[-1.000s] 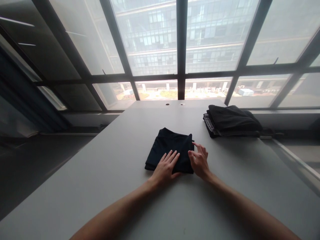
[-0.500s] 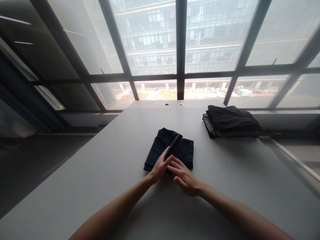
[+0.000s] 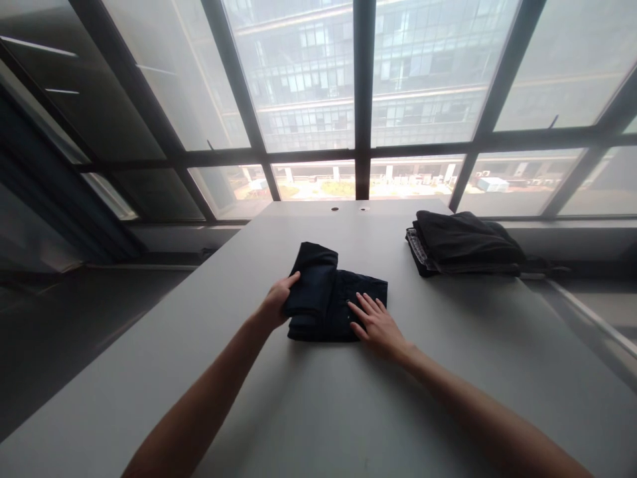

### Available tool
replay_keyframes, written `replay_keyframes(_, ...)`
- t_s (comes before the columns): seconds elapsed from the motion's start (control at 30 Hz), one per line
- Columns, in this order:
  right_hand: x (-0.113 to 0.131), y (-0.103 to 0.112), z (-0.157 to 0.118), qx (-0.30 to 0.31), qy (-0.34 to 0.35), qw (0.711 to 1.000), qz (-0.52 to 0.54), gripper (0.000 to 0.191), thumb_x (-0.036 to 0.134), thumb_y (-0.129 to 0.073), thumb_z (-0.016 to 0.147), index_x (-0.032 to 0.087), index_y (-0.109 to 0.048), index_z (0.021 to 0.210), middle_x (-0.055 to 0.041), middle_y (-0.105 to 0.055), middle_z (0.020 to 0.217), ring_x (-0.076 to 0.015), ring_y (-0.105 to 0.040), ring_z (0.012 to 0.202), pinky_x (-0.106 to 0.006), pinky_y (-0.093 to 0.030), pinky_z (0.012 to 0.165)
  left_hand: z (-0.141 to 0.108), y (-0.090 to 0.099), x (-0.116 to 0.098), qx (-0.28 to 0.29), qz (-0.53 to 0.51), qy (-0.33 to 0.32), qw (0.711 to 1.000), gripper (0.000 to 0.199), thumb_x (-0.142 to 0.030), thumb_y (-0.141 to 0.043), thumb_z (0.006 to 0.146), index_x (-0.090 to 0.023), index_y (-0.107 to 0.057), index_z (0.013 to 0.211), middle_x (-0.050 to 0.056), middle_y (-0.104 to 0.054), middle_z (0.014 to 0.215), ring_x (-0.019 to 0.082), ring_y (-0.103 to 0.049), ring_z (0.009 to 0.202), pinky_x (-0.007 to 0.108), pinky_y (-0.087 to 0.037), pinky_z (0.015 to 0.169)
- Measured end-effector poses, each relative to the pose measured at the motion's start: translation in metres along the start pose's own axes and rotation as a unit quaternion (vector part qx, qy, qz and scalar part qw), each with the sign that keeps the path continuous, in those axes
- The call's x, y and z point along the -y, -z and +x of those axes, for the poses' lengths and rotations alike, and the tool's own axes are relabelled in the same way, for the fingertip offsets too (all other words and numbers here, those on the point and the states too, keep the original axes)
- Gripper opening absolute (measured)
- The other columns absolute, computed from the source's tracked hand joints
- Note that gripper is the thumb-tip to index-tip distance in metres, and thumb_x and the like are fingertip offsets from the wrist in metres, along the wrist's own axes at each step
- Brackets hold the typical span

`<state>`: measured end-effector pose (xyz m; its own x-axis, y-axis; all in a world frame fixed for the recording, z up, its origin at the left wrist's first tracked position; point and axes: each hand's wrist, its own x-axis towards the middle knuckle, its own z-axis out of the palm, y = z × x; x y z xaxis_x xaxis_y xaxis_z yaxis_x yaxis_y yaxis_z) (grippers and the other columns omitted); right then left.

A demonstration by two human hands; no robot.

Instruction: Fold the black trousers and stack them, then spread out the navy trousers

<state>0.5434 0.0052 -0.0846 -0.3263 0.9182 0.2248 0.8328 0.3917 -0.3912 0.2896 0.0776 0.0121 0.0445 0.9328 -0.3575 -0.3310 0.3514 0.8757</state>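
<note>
A dark navy folded garment lies flat on the pale grey table. Its left part is doubled over into a thick flap that sticks out past the garment's far edge. My left hand is at the flap's left side, fingers curled over its edge. My right hand rests with fingers spread on the garment's right half, near its near edge.
A stack of folded black clothes sits at the table's far right. The table's far edge has two small holes, and a large window with dark frames stands behind it. The table's left edge drops away to a dark floor.
The garment's left part now lies doubled over as a thick flap. My left hand has moved left to the flap's edge. My right hand has shifted right onto the garment's right half.
</note>
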Motion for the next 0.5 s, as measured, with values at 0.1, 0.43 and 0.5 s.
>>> replay_keyframes(0.1,-0.013,0.004,-0.004,0.029,0.01,0.999,-0.015,0.055,0.039,-0.048,0.1,0.027,-0.046,0.153,-0.0066,-0.029,0.164,-0.025,-0.023,0.152,-0.049,-0.021,0.123,0.007,0.038,-0.047,0.0,-0.028,-0.003,1.0,0.031,-0.021,-0.053,0.099,-0.001,-0.066,0.119,0.014,-0.078,0.085,0.021,-0.075,0.066,0.03,-0.064,0.068)
replay_keyframes(0.43,-0.058,0.023,-0.046,0.033,0.013,0.999,-0.018,0.057,0.029,-0.048,0.094,0.033,-0.048,0.151,0.0007,-0.027,0.165,-0.0215,-0.022,0.153,-0.048,-0.019,0.125,0.028,0.158,-0.055,-0.002,0.005,0.043,0.999,0.033,-0.019,-0.052,0.097,0.0,-0.068,0.119,0.019,-0.078,0.093,0.029,-0.078,0.082,0.038,-0.064,0.077)
replay_keyframes(0.5,-0.068,0.027,-0.059,0.032,0.004,0.999,-0.022,0.056,0.03,-0.048,0.095,0.034,-0.047,0.151,0.0017,-0.026,0.165,-0.0218,-0.022,0.153,-0.048,-0.02,0.124,0.029,0.173,-0.038,0.008,0.04,0.091,0.995,0.032,-0.02,-0.057,0.094,-0.002,-0.069,0.118,0.019,-0.078,0.097,0.031,-0.077,0.087,0.039,-0.064,0.079)
